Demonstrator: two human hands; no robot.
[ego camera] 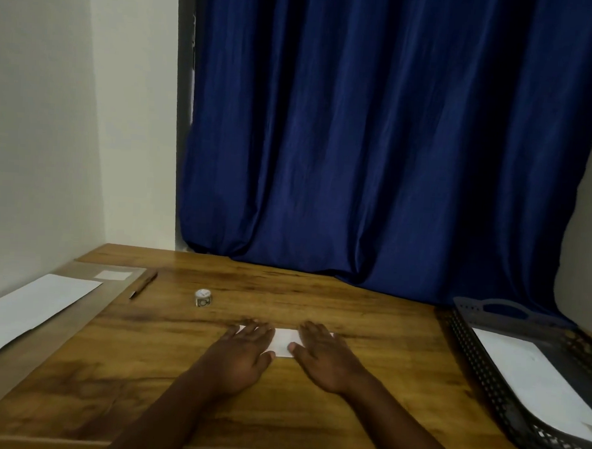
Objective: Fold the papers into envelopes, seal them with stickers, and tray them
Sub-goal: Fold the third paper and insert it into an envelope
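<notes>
A folded white paper (284, 340) lies flat on the wooden table, near the middle. My left hand (245, 352) presses its left part with straight fingers, and my right hand (322, 354) lies flat on its right part; most of the paper is hidden under them. A small sticker roll (203, 297) stands behind and to the left of the hands. White sheets (26, 309) lie on the table's left side. A dark perforated tray (479, 368) at the right edge holds a white paper (526, 377).
A pen (143, 285) lies at the back left, next to a brown envelope (120, 285) with a white label under the sheets. A blue curtain (377, 142) hangs down to the table's back edge. A white wall closes the left side.
</notes>
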